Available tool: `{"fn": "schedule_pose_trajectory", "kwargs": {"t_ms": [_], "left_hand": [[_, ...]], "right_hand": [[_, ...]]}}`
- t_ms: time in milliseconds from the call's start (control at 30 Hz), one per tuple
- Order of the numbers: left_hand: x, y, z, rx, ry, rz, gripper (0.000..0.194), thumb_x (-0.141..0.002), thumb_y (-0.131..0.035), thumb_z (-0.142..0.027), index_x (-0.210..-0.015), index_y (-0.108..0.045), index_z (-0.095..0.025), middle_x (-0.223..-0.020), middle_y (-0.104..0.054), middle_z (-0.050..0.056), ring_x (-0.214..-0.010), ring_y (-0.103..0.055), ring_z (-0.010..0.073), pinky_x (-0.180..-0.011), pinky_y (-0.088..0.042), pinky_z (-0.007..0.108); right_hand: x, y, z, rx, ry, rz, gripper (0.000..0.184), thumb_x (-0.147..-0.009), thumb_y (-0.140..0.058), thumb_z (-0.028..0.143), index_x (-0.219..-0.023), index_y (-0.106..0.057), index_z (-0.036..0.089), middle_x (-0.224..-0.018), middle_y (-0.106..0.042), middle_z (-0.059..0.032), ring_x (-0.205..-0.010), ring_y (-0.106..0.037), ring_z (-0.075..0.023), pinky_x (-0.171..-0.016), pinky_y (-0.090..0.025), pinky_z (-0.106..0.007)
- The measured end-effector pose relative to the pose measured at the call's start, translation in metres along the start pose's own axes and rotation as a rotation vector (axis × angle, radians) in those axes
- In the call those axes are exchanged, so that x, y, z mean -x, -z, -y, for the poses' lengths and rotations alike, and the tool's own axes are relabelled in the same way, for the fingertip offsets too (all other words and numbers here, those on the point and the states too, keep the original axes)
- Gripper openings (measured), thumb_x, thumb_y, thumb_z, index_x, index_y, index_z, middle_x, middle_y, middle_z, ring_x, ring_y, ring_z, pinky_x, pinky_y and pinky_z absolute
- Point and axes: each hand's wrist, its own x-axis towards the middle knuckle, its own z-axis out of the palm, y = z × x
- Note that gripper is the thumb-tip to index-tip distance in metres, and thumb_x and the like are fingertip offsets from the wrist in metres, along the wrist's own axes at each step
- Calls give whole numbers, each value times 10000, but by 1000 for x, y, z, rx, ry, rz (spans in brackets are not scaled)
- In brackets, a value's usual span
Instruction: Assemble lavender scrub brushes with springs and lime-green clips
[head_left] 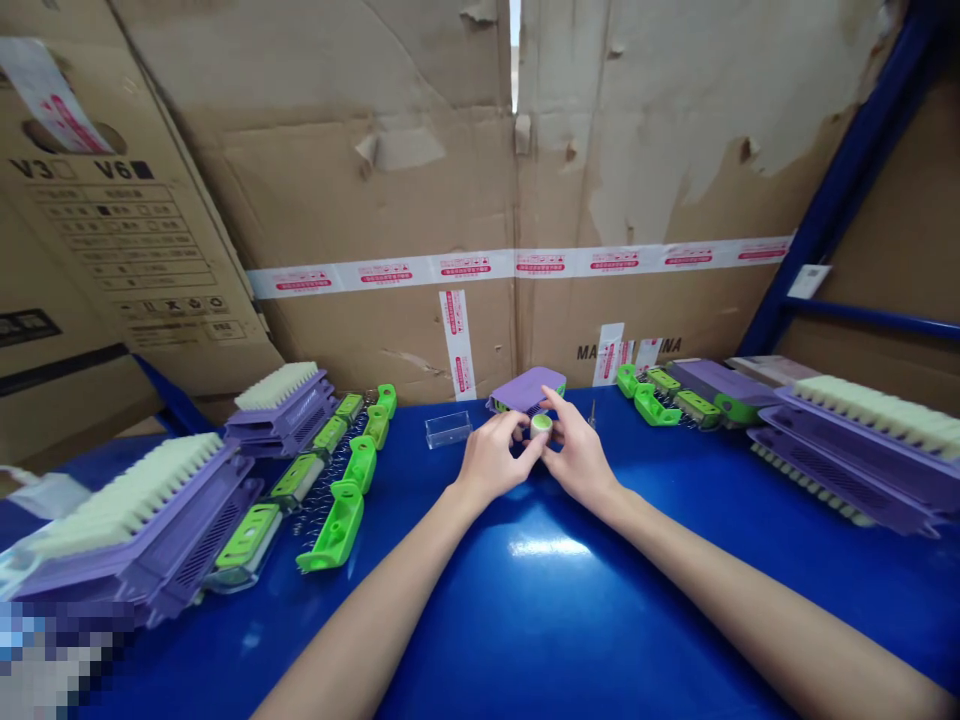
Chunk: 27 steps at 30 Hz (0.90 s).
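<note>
Over the blue table, my left hand (491,455) pinches a small round white part with a green top (541,424) between thumb and fingers. My right hand (579,458) curls round the same part from the other side, its index finger raised above it. Just behind my hands lies a purple housing with a green edge (531,386), partly hidden by them. To the left is a clear plastic box (448,430). A thin pointed metal tool (592,413) shows beyond my right hand, mostly hidden.
Purple pieces with cream bristles (127,500) are stacked at left, beside green covers (337,525), springs and green-topped clear cases (251,540). More bristled purple pieces (862,440) and green covers (656,405) lie at right. Cardboard (390,200) walls the back; a blue post (832,190) stands right.
</note>
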Motion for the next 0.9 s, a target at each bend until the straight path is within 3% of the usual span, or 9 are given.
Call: {"fn": "schedule_pose_trajectory", "kwargs": {"t_ms": [267, 400, 633, 800, 900], "left_hand": [[0, -1, 4, 22, 16, 24, 151, -816, -528, -321, -885, -595, -204, -826, -630, 30, -742, -588, 148, -647, -460, 260], [1, -1, 2, -2, 70, 26, 124, -808, -535, -316, -830, -575, -200, -800, -611, 24, -731, -578, 150, -630, -454, 259], [0, 0, 5, -73, 202, -163, 155, -868, -432, -327, -835, -514, -200, -841, -590, 37, -804, -577, 171, -700, -450, 288], [-1, 0, 7, -29, 306, -137, 211, -891, -399, -388, -847, -497, -207, -792, -617, 30, -743, -603, 179, -659, -434, 282], [-1, 0, 8, 14, 344, -113, 227, -895, -383, -415, -873, -493, -217, -767, -634, 21, -712, -615, 183, -635, -423, 275]], "right_hand": [[-2, -5, -3, 93, 48, 37, 693, -789, -516, 161, -1432, -274, 256, -1327, -446, -113, -1209, -466, -257, -994, -436, -444], [-3, -6, 0, 211, 139, 77, 728, -766, -467, 100, -1440, -235, 245, -1318, -455, -115, -1230, -448, -238, -1011, -417, -422], [-12, 8, 8, 399, 334, 215, 806, -705, -497, 139, -1450, -193, 188, -1396, -377, -153, -1293, -352, -294, -1061, -310, -518], [-21, 16, -17, 519, 208, 177, 844, -675, -436, 115, -1462, -129, 131, -1469, -287, -173, -1368, -233, -303, -1088, -209, -580], [-22, 15, -22, 572, 169, 218, 841, -665, -426, 105, -1456, -140, 106, -1452, -321, -190, -1361, -262, -299, -1085, -209, -583]]}}
